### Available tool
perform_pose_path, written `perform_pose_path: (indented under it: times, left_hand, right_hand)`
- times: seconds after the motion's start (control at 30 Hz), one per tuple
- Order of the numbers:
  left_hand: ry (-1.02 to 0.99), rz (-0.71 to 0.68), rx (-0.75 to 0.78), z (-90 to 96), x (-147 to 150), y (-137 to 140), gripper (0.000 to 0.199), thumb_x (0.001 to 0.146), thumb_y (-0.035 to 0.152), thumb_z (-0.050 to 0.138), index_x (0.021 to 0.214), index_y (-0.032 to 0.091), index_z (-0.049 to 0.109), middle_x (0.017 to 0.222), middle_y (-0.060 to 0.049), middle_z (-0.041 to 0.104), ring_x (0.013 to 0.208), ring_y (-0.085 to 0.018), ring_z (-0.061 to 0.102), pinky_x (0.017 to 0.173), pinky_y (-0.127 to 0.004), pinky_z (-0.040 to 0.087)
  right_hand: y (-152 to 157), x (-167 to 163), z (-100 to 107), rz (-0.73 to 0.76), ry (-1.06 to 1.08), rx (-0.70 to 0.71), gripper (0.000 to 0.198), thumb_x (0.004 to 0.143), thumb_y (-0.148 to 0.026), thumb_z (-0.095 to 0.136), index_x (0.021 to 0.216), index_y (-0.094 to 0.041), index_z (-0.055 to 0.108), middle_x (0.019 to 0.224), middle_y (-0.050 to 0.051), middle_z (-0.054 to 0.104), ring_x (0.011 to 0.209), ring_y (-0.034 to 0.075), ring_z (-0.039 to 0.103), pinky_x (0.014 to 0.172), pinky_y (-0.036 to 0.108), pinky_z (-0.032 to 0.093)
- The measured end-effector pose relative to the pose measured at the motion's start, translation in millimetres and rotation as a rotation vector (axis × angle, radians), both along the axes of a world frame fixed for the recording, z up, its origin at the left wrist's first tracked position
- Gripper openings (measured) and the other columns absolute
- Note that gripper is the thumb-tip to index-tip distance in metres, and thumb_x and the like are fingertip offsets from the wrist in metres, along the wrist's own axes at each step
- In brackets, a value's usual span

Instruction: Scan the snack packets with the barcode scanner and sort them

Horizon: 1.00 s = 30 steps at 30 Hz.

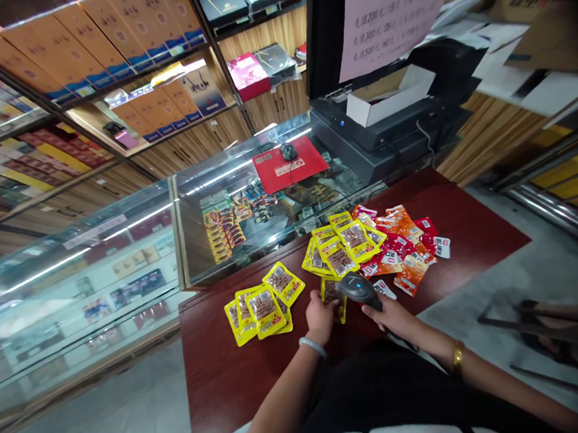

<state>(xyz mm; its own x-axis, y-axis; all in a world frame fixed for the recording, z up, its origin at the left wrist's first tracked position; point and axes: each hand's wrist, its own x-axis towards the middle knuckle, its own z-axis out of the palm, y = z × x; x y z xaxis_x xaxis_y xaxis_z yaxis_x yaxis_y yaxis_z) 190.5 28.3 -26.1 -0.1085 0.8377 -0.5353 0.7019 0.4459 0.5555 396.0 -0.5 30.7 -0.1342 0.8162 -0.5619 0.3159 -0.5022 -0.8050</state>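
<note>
At a shop counter, a person's right hand (pixel 394 315) is wrapped around the handle of a dark barcode scanner (pixel 359 288), whose head points down toward 11 o'clock at a single yellow snack packet (pixel 333 296). The left hand (pixel 320 319), at 9 o'clock from the scanner, pins that packet flat against the dark red countertop (pixel 470 229), fingers curled over its near edge; whether it pinches the packet or merely presses on it cannot be told.

The packet looks like a thin, sealed foil pouch: light, floppy and glossy, likely to slide on the polished wood and to buckle if pushed from one end. It would best be taken by a crimped edge or corner, between thumb and fingertips, keeping the printed face flat.

At 9 o'clock from the left hand, a small fan of yellow packets (pixel 262 306) lies overlapping near the counter's edge. At 12 o'clock from the scanner sits a larger yellow heap (pixel 340 247), touching a spread of red and orange packets (pixel 402 247) at about 1 o'clock.

Further out, at 11 o'clock, a glass display case (pixel 228 201) carries a red mouse pad (pixel 289 164) with a mouse; at 1 o'clock stands a monitor with a pink notice (pixel 388 15) taped to its back.
</note>
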Motion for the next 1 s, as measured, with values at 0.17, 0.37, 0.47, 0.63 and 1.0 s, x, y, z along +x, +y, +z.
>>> perform_pose_path:
  times: [0.17,0.37,0.47,0.63,1.0]
  left_hand:
    - [-0.234,0.292,0.113,-3.9,-38,1,0.038,0.076,0.036,0.074,0.101,0.018,0.050,0.101,-0.010,0.071,0.091,-0.022,0.068,0.076,-0.029,0.049]
    - [-0.164,0.365,0.153,1.1,-47,-5,0.034,0.073,0.025,0.071,0.101,0.018,0.052,0.097,-0.008,0.069,0.088,-0.021,0.067,0.078,-0.030,0.049]
    - [-0.026,0.435,0.152,11.4,-68,-9,0.038,0.074,0.030,0.069,0.105,0.016,0.052,0.099,-0.010,0.068,0.091,-0.024,0.067,0.081,-0.034,0.050]
    - [0.430,0.476,0.409,31.4,-95,-2,0.056,0.074,0.037,0.071,0.122,0.014,0.051,0.126,-0.019,0.059,0.125,-0.035,0.052,0.103,-0.048,0.039]
    - [-0.162,0.070,-0.021,2.4,37,80,0.026,0.081,0.043,0.067,0.084,0.017,0.070,0.082,-0.009,0.074,0.079,-0.022,0.068,0.073,-0.029,0.048]
  right_hand:
    - [4,-8,-1,0.042,0.055,0.004,0.059,0.074,-0.068,0.063,0.105,-0.019,0.054,0.048,-0.011,0.046,0.036,0.012,0.044,0.041,0.024,0.035]
    - [11,-23,0,0.161,0.140,0.024,0.064,0.074,-0.071,0.064,0.110,-0.018,0.057,0.049,-0.008,0.050,0.039,0.014,0.047,0.043,0.025,0.038]
    - [15,-25,2,0.199,0.124,0.050,0.066,0.073,-0.071,0.065,0.114,-0.019,0.061,0.057,-0.003,0.060,0.047,0.018,0.057,0.049,0.028,0.044]
    - [13,-22,0,0.178,0.106,0.111,0.063,0.074,-0.071,0.065,0.110,-0.020,0.064,0.071,0.002,0.069,0.059,0.021,0.064,0.056,0.030,0.050]
    - [3,7,-1,-0.023,0.051,0.050,0.064,0.072,-0.071,0.065,0.112,-0.022,0.064,0.071,0.004,0.068,0.061,0.023,0.064,0.056,0.034,0.052]
